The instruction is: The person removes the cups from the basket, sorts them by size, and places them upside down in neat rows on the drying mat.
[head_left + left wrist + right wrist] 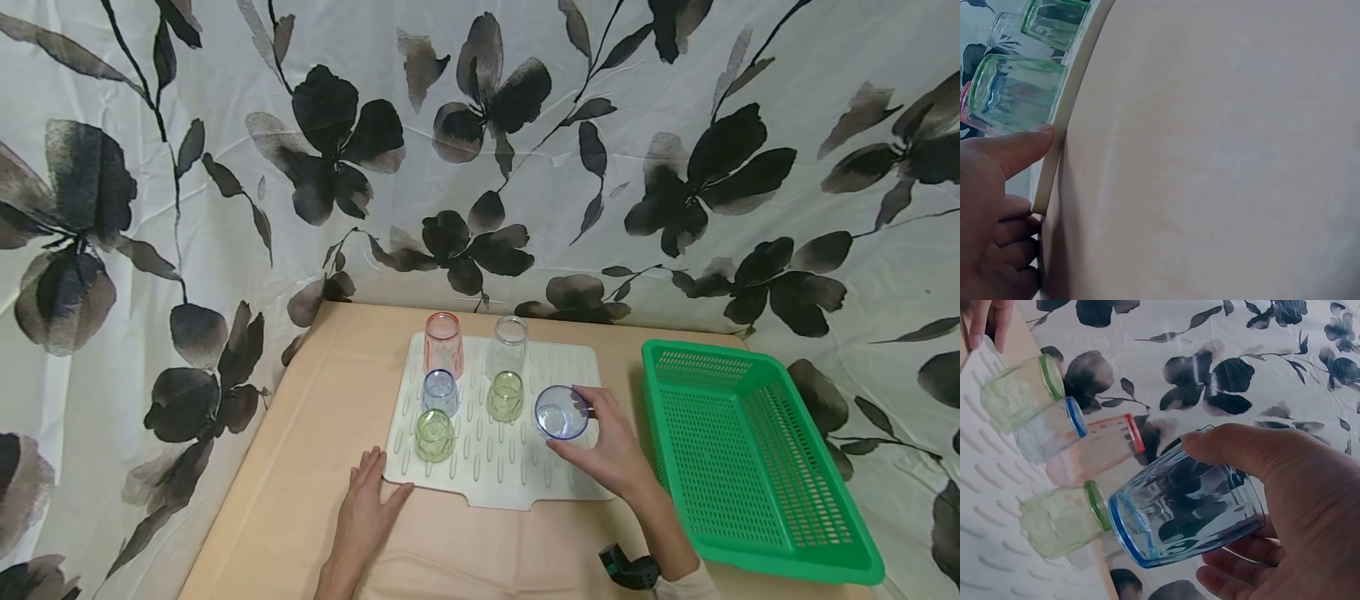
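My right hand (611,446) holds a blue-rimmed drinking glass (1191,509) above the right part of a white ribbed draining tray (491,487). Seen from the right wrist, the thick blue rim points toward the tray side, opposite to the rims of the standing glasses. At the tray's front left corner, my left hand (367,512) grips the edge between thumb and fingers. On the tray stand a tall pink glass (444,342), a tall clear glass (508,346), a small blue glass (440,392) and two green glasses (435,435), (506,396).
A green perforated basket (667,467) stands right of the tray on the tan-covered table (300,467). Behind the table and at both sides hangs a white cloth (570,200) with dark flowers. A black wrist device (628,571) sits on my right forearm.
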{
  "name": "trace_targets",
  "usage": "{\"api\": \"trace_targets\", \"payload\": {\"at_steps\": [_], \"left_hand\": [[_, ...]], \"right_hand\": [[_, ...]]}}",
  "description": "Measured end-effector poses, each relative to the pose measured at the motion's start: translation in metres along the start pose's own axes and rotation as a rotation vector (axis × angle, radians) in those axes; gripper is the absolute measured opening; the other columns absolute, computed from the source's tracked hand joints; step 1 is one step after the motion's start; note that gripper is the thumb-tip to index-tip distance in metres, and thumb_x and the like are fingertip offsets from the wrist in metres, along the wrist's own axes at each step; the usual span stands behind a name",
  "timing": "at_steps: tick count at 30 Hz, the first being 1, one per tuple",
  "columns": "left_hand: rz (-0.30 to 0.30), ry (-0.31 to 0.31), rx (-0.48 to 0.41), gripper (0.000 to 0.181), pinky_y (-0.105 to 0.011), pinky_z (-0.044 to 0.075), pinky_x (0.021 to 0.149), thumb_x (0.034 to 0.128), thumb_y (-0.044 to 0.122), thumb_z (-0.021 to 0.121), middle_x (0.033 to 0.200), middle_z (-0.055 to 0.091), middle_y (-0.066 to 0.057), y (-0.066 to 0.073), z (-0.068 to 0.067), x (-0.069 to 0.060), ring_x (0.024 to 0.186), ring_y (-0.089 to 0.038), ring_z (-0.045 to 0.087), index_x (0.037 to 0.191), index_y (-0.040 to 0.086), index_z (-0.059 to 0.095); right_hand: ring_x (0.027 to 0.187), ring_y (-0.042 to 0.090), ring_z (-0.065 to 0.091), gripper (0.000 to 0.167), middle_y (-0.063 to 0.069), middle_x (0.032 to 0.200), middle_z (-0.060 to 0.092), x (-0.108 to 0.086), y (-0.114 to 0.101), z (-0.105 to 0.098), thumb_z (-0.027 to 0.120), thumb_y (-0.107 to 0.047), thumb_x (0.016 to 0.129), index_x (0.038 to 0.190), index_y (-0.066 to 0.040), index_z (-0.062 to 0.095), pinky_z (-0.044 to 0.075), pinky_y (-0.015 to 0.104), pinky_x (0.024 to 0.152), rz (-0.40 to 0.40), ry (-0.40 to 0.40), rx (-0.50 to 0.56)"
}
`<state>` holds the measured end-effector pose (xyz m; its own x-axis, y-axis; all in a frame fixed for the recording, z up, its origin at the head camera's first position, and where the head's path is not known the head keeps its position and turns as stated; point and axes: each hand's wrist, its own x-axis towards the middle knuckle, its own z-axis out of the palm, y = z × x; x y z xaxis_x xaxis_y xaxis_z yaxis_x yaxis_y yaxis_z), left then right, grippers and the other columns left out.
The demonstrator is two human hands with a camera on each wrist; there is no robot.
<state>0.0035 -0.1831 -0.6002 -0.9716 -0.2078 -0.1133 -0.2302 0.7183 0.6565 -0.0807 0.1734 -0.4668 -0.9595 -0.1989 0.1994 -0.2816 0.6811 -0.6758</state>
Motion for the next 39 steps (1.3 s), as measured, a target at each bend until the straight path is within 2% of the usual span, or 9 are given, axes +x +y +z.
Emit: {"api": "trace_targets", "payload": {"at_steps": [6,11,15,18,21,24,27,32,39], "left_hand": [[-0.017,-0.009,-0.045,0.076,-0.054,0.016,0.129,0.0914,0.035,0.074,0.160,0.033,-0.025,0.001,-0.004,-0.001,0.152,-0.041,0.024,0.148,-0.005,0.042],[-0.007,0.022,-0.059,0.071,-0.058,0.028,0.124,0.0924,0.033,0.073,0.156,0.039,-0.026,0.005,-0.010,-0.003,0.147,-0.044,0.034,0.147,-0.002,0.045],[0.049,0.099,-0.054,0.067,-0.057,0.039,0.118,0.0922,0.032,0.073,0.150,0.048,-0.024,0.014,-0.018,-0.006,0.141,-0.044,0.044,0.144,-0.002,0.049],[0.115,0.189,-0.063,0.063,-0.055,0.047,0.112,0.0907,0.032,0.076,0.143,0.056,-0.021,0.024,-0.026,-0.008,0.134,-0.042,0.053,0.139,-0.002,0.054],[0.174,0.278,-0.096,0.054,-0.047,0.058,0.100,0.0873,0.029,0.080,0.134,0.064,-0.013,0.038,-0.033,-0.011,0.124,-0.034,0.063,0.131,0.002,0.062],[0.238,0.313,-0.146,0.049,-0.041,0.063,0.089,0.0830,0.023,0.084,0.127,0.068,-0.006,0.053,-0.038,-0.013,0.115,-0.024,0.068,0.126,0.007,0.066],[0.304,0.290,-0.188,0.051,-0.036,0.064,0.084,0.0793,0.020,0.087,0.122,0.070,-0.002,0.066,-0.039,-0.016,0.107,-0.019,0.070,0.125,0.011,0.067],[0.398,0.171,-0.248,0.056,-0.029,0.064,0.074,0.0774,0.023,0.088,0.117,0.069,0.008,0.084,-0.036,-0.019,0.095,-0.010,0.069,0.128,0.019,0.065],[0.434,-0.042,-0.321,0.064,-0.026,0.063,0.079,0.0764,0.036,0.088,0.128,0.063,0.018,0.103,-0.028,-0.015,0.103,-0.008,0.066,0.134,0.025,0.062]], "right_hand": [[0.112,0.023,0.061,0.085,0.009,0.131,0.056,-0.004,-0.005,0.009,0.093,-0.028,0.069,0.139,-0.009,0.049,0.061,0.048,0.093,-0.018,-0.030,0.014],[0.112,0.020,0.062,0.085,0.007,0.131,0.058,-0.006,-0.009,0.014,0.094,-0.028,0.068,0.139,-0.010,0.050,0.062,0.047,0.093,-0.024,-0.052,0.025],[0.112,0.020,0.062,0.085,0.007,0.131,0.058,-0.006,-0.010,0.016,0.094,-0.026,0.067,0.138,-0.010,0.050,0.062,0.046,0.094,-0.038,-0.057,0.036],[0.112,0.020,0.062,0.085,0.006,0.131,0.058,-0.007,-0.012,0.017,0.094,-0.026,0.067,0.138,-0.010,0.050,0.062,0.046,0.094,-0.045,-0.062,0.043],[0.112,0.020,0.062,0.085,0.005,0.131,0.058,-0.008,-0.013,0.018,0.094,-0.027,0.068,0.139,-0.011,0.050,0.062,0.046,0.093,-0.046,-0.070,0.043],[0.113,0.020,0.062,0.086,0.005,0.131,0.058,-0.009,-0.015,0.019,0.094,-0.026,0.067,0.139,-0.011,0.050,0.062,0.046,0.094,-0.043,-0.079,0.045],[0.114,0.019,0.062,0.086,0.003,0.132,0.058,-0.010,-0.017,0.020,0.094,-0.026,0.067,0.140,-0.012,0.050,0.062,0.044,0.095,-0.030,-0.090,0.047],[0.114,0.019,0.063,0.086,0.000,0.131,0.058,-0.012,-0.023,0.022,0.094,-0.025,0.066,0.139,-0.013,0.050,0.062,0.041,0.095,-0.039,-0.113,0.081],[0.114,0.016,0.063,0.086,-0.002,0.132,0.058,-0.015,-0.030,0.023,0.095,-0.027,0.067,0.139,-0.013,0.051,0.062,0.037,0.095,-0.095,-0.143,0.078]]}}
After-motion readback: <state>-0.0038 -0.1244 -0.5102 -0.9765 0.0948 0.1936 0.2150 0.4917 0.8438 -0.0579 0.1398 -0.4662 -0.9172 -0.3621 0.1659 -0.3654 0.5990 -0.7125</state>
